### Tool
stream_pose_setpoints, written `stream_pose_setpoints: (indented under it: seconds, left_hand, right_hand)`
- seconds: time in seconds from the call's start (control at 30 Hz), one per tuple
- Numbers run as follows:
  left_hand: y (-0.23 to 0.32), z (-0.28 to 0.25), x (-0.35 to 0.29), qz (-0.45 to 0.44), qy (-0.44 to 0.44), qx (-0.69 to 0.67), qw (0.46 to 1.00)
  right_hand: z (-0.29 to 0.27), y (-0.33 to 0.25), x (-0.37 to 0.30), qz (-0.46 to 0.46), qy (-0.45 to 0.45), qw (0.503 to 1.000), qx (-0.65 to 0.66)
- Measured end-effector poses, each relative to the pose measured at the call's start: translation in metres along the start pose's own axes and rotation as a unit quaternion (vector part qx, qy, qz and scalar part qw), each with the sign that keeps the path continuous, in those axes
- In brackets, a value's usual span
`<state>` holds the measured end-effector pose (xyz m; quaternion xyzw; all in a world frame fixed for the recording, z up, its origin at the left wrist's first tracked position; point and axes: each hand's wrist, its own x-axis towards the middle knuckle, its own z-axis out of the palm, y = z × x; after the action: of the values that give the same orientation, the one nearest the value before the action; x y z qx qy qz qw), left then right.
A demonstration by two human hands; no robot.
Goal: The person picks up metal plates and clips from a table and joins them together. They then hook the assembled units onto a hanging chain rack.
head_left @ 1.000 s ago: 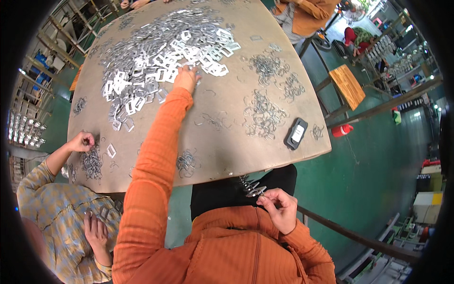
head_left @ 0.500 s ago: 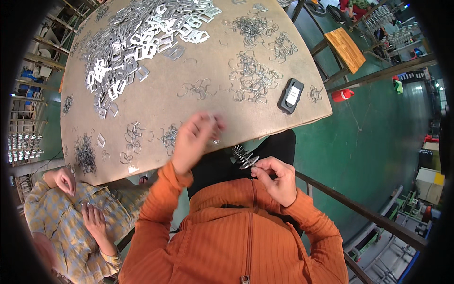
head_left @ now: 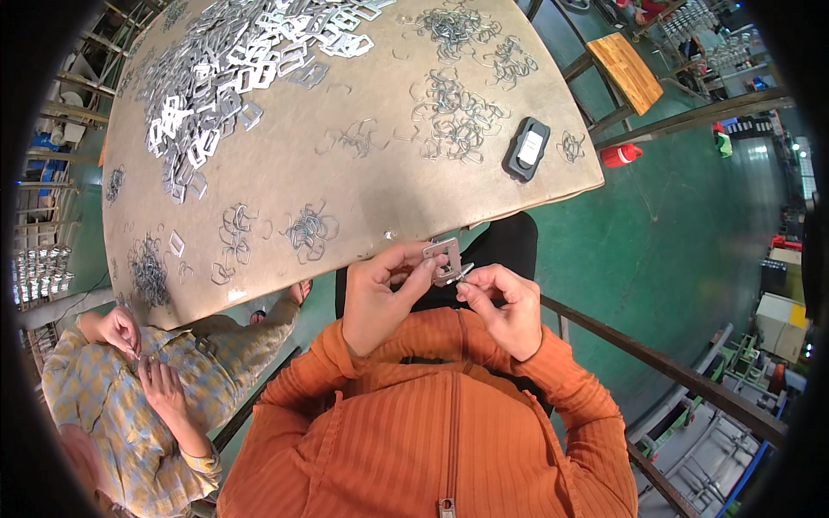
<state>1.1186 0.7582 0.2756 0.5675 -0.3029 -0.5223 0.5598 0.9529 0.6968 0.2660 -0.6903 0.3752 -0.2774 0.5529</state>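
Near the table's front edge, above my lap, my left hand (head_left: 389, 293) holds a flat rectangular metal frame (head_left: 454, 256) between thumb and fingers. My right hand (head_left: 508, 312) pinches the end of a string of small metal pieces (head_left: 465, 274), mostly hidden behind the frame. Both hands are close together, and the frame meets or overlaps those pieces; whether they are joined I cannot tell. On the table lies a large heap of similar metal frames (head_left: 226, 79). The nearest small pile of bent wire clips (head_left: 310, 231) lies up and left of my left hand.
More wire clips (head_left: 456, 121) lie in loose piles across the tabletop (head_left: 285, 164). A black case with a white label (head_left: 527, 149) sits near the right edge. At left, a co-worker in a checked shirt (head_left: 129, 414) works with both hands. A wooden stool (head_left: 626, 73) stands beyond.
My left hand has come down from over the table to my right hand, and the metal frame now shows plainly in it. My right hand has stayed nearly in place.
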Motion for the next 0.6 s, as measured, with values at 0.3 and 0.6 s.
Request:
stream_pose_setpoints:
  seconds: [0.3,0.6]
  left_hand:
    - [-0.005,-0.006,0.002,0.163,-0.038,0.144,0.975]
    - [-0.041,-0.020,0.009,0.218,-0.035,0.158,0.963]
  right_hand:
    - [0.003,0.001,0.003,0.030,-0.028,0.996,-0.073]
    - [-0.027,-0.006,0.085,0.097,-0.109,0.983,-0.111]
